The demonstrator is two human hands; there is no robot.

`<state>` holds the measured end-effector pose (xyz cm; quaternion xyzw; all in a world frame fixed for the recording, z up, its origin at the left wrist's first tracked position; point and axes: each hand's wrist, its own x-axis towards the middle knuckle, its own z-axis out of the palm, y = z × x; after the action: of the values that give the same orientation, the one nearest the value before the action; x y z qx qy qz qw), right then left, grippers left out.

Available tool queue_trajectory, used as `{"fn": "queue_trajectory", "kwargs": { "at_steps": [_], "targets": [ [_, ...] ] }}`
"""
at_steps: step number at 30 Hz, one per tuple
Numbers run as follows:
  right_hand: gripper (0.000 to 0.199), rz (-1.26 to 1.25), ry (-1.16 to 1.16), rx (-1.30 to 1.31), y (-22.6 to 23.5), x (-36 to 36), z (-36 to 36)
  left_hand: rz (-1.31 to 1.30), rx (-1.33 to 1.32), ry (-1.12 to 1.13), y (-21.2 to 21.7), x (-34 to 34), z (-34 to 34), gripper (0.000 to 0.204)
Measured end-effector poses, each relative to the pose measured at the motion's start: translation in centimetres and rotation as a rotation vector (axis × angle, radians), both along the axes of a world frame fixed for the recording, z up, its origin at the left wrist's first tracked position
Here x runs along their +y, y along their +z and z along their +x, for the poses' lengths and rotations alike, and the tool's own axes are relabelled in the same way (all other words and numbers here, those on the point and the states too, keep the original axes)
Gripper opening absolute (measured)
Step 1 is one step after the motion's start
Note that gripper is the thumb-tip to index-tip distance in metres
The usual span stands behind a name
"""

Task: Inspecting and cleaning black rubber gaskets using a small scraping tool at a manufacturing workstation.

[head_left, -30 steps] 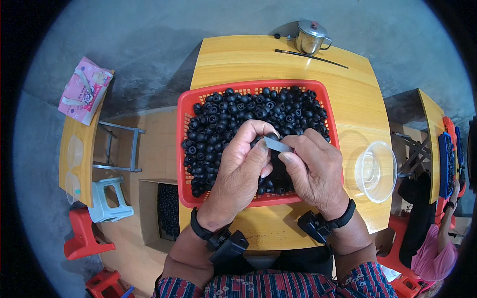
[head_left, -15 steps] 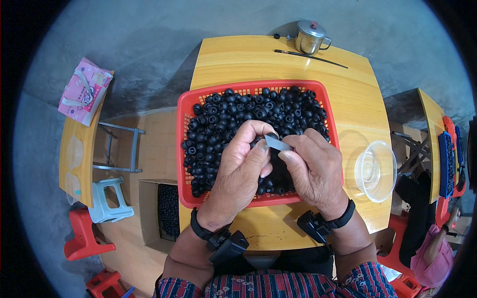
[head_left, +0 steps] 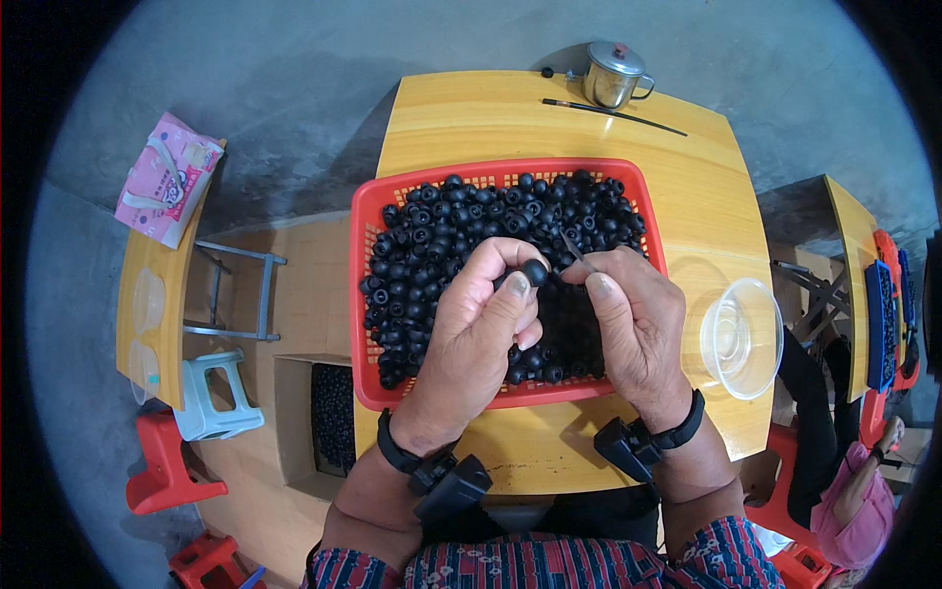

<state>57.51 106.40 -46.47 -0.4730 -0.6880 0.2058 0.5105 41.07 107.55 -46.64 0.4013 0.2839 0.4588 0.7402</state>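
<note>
My left hand [head_left: 476,324] is closed, pinching a round black ball-shaped piece [head_left: 535,272] between thumb and fingertips. Just to its right, my right hand [head_left: 636,329] grips a small thin metal blade [head_left: 577,249] that points up and left, a short gap away from the piece. Both hands hover over a red plastic basket [head_left: 652,221] heaped with black rounded pieces [head_left: 422,236], many showing a hole or cup-like opening. The pieces beneath my hands are partly hidden.
The basket stands on a yellow wooden table [head_left: 697,196]. A lidded metal mug [head_left: 614,77] and a dark stick [head_left: 613,116] lie at its far side, a clear plastic bowl [head_left: 743,339] at right. Left are a cardboard box [head_left: 294,422] and stools. Another person [head_left: 852,501] sits at right.
My right hand has drawn slightly right, and the blade has turned edge-on and come away from the black piece. My left hand stays in about the same place.
</note>
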Motion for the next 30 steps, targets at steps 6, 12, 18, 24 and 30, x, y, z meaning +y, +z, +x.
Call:
{"fn": "queue_trajectory", "kwargs": {
  "at_steps": [6,12,18,24,30],
  "targets": [
    [0.012,-0.013,0.035,-0.17,0.8,-0.4,-0.2,-0.011,-0.018,0.009,0.4,-0.2,-0.2,0.014],
    [0.014,0.016,0.015,-0.273,1.0,-0.7,-0.5,-0.014,-0.003,0.012,0.7,-0.2,-0.2,0.015],
    [0.013,0.03,0.003,-0.295,1.1,-0.7,-0.7,-0.005,-0.009,0.005,0.6,-0.2,-0.4,0.015],
    [0.012,0.017,-0.009,-0.297,1.0,-0.8,-1.0,-0.019,0.005,0.019,0.7,-0.3,-0.5,0.015],
    [0.011,-0.03,0.003,-0.263,1.1,-0.9,-0.8,0.003,0.021,0.006,0.7,-0.5,-0.6,0.013]
  ]
}}
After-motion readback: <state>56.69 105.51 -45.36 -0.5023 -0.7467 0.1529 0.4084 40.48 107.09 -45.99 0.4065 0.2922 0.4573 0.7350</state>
